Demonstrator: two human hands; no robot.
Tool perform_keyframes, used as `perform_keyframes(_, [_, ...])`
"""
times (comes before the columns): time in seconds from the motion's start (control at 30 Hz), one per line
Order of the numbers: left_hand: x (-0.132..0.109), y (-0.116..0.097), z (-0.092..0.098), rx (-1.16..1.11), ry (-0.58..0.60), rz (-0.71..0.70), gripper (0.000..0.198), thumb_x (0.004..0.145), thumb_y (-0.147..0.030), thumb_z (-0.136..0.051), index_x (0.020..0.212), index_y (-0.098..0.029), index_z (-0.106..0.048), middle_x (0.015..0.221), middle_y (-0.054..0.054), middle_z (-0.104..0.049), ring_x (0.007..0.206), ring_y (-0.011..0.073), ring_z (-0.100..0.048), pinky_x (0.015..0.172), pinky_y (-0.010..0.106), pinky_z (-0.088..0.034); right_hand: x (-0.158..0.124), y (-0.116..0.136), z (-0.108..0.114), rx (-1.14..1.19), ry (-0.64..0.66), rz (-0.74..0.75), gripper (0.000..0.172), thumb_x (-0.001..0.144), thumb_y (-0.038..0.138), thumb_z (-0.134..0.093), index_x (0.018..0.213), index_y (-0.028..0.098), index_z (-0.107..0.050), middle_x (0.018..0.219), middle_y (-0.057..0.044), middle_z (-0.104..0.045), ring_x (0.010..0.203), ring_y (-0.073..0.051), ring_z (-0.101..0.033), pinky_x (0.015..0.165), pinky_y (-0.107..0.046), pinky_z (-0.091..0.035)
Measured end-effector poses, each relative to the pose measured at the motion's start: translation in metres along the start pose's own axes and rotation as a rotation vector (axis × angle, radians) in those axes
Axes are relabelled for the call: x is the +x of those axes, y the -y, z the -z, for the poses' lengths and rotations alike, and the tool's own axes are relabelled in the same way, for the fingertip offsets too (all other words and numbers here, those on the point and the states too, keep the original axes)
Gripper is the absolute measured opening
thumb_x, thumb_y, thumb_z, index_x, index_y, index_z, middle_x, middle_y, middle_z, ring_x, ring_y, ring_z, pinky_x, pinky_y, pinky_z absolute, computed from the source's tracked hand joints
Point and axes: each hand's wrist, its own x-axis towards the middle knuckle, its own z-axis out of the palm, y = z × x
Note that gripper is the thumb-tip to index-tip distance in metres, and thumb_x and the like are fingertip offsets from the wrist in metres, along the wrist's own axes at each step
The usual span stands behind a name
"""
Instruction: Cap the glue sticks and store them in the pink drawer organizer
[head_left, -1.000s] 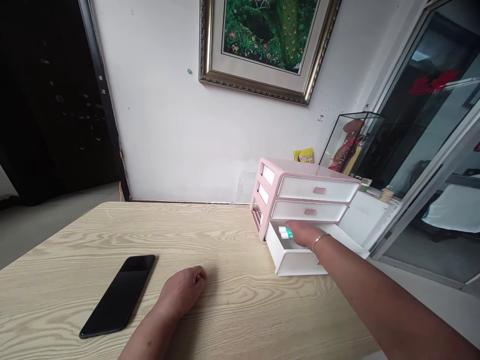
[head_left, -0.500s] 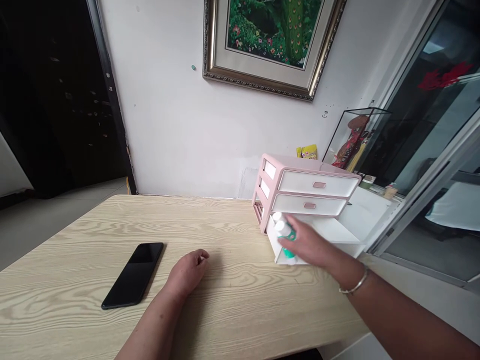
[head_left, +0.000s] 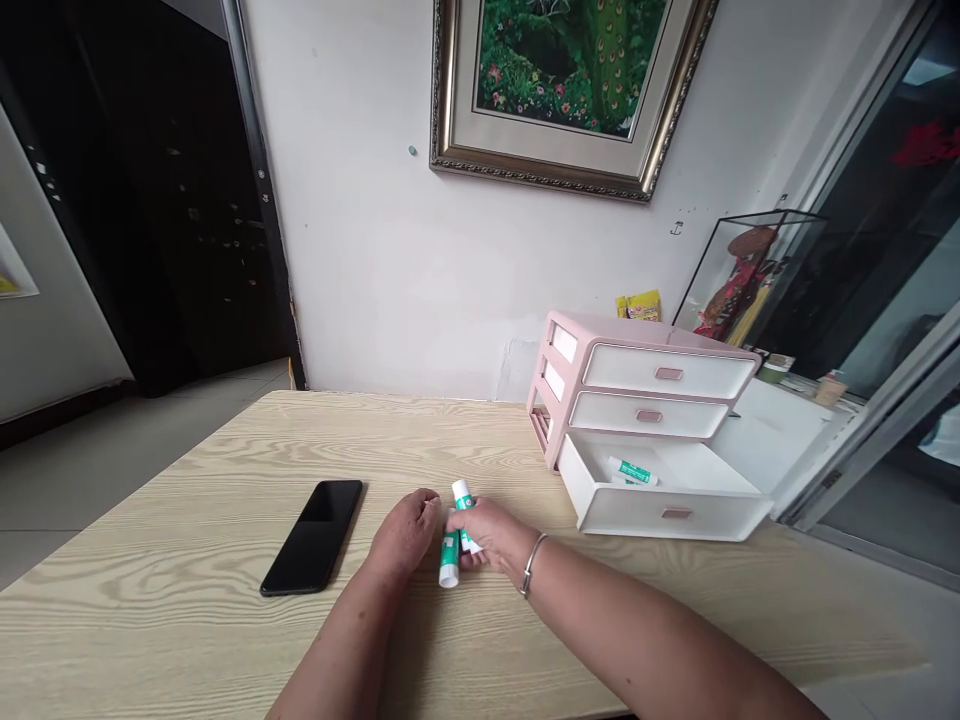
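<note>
Two green-and-white glue sticks are in my right hand [head_left: 491, 532], just above the table and in front of me. One glue stick [head_left: 462, 494] points its white cap upward; the other glue stick [head_left: 449, 560] hangs lower, its white end toward me. My left hand [head_left: 409, 530] is right beside them, fingers curled in with nothing visible in them. Whether its fingertips touch the glue sticks I cannot tell. The bottom drawer [head_left: 622, 517] of the pink and white cabinet is pulled out, with at least one more glue stick [head_left: 634, 471] lying inside.
A black phone [head_left: 313, 537] lies left of my hands on the wooden table [head_left: 187, 520]. The pink drawer cabinet [head_left: 559, 400] stands at the back right, its upper two drawers closed. A yellow packet [head_left: 643, 305] shows behind it. A glass case [head_left: 739, 270] stands farther right.
My right hand has moved left from the drawer to beside my left hand, carrying the two glue sticks. The view has shifted slightly left.
</note>
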Motion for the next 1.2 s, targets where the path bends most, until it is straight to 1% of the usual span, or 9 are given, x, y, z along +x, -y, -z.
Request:
perform_keyframes(0.1, [-0.002,-0.003,0.003,0.034,-0.008,0.073,0.035,0.094,-0.028,-0.039,0.110,-0.019,-0.069,0.112,0.010,-0.074,0.100,0.0224,-0.068,0.079,0.028,-0.046,0.015,-0.004,-0.007,-0.021,0.021,-0.006,0.009,0.085,0.012,-0.055,0.091,0.018,-0.051,0.066,0.003,-0.060,0.044,-0.010,-0.058,0.043,-0.022,-0.053])
perform_keyframes(0.23, [-0.006,-0.005,0.005,0.083,-0.021,0.164,0.037,0.091,-0.028,-0.044,0.117,-0.019,-0.067,0.125,0.013,-0.070,0.108,0.0249,-0.067,0.079,0.030,-0.045,0.025,-0.011,-0.005,-0.115,-0.023,-0.006,0.019,0.085,0.018,-0.059,0.102,0.019,-0.049,0.064,0.004,-0.060,0.042,-0.012,-0.060,0.040,-0.023,-0.053])
perform_keyframes(0.37, [-0.010,-0.009,0.006,0.103,-0.013,0.198,0.039,0.090,-0.025,-0.044,0.122,-0.019,-0.065,0.128,0.013,-0.068,0.110,0.0247,-0.067,0.077,0.029,-0.046,0.022,-0.014,-0.003,-0.238,-0.076,-0.004,0.032,0.082,0.021,-0.064,0.108,0.020,-0.046,0.057,0.006,-0.057,0.035,-0.016,-0.057,0.031,-0.023,-0.047])
perform_keyframes(0.47, [-0.010,-0.011,0.006,0.108,-0.009,0.203,0.039,0.090,-0.025,-0.044,0.122,-0.019,-0.065,0.128,0.013,-0.068,0.110,0.0254,-0.067,0.079,0.030,-0.046,0.016,-0.017,-0.006,-0.326,-0.065,0.005,0.027,0.083,0.024,-0.061,0.105,0.020,-0.046,0.054,0.005,-0.057,0.032,-0.017,-0.056,0.029,-0.024,-0.046])
perform_keyframes(0.63, [-0.009,-0.010,0.008,0.101,-0.011,0.180,0.039,0.093,-0.028,-0.041,0.122,-0.018,-0.065,0.129,0.013,-0.067,0.114,0.0244,-0.066,0.086,0.030,-0.046,0.011,-0.025,-0.010,-0.449,-0.012,0.077,0.017,0.084,0.030,-0.055,0.098,0.022,-0.048,0.054,0.004,-0.058,0.034,-0.018,-0.058,0.030,-0.027,-0.048])
perform_keyframes(0.8, [-0.011,-0.012,0.011,0.091,0.001,0.109,0.045,0.099,-0.042,-0.036,0.122,-0.018,-0.067,0.124,0.013,-0.069,0.113,0.0233,-0.065,0.091,0.030,-0.046,0.008,-0.028,-0.006,-0.470,0.080,0.075,0.012,0.087,0.028,-0.049,0.095,0.020,-0.050,0.046,0.002,-0.057,0.035,-0.019,-0.059,0.030,-0.024,-0.047])
perform_keyframes(1.03, [-0.011,-0.011,0.009,0.137,0.100,-0.051,0.034,0.096,-0.037,-0.048,0.120,-0.029,-0.070,0.138,0.005,-0.062,0.126,0.0216,-0.056,0.097,0.026,-0.045,0.017,-0.045,0.008,-0.396,0.062,0.101,0.029,0.097,0.029,-0.044,0.124,0.019,-0.048,0.045,0.006,-0.054,0.032,-0.015,-0.054,0.032,-0.020,-0.044])
perform_keyframes(1.13, [-0.015,-0.012,0.007,0.174,0.116,-0.043,0.044,0.098,-0.039,-0.043,0.138,-0.030,-0.059,0.137,0.008,-0.060,0.113,0.0211,-0.064,0.092,0.029,-0.048,0.015,-0.044,0.012,-0.375,0.054,0.144,0.036,0.100,0.027,-0.040,0.135,0.022,-0.046,0.047,0.008,-0.051,0.033,-0.012,-0.052,0.034,-0.017,-0.042])
perform_keyframes(1.2, [-0.018,-0.014,0.008,0.214,0.139,-0.043,0.046,0.099,-0.039,-0.040,0.141,-0.030,-0.056,0.135,0.009,-0.058,0.106,0.0197,-0.067,0.090,0.029,-0.049,0.012,-0.041,0.013,-0.366,0.048,0.169,0.041,0.101,0.025,-0.039,0.142,0.024,-0.044,0.051,0.007,-0.052,0.035,-0.011,-0.051,0.036,-0.017,-0.042])
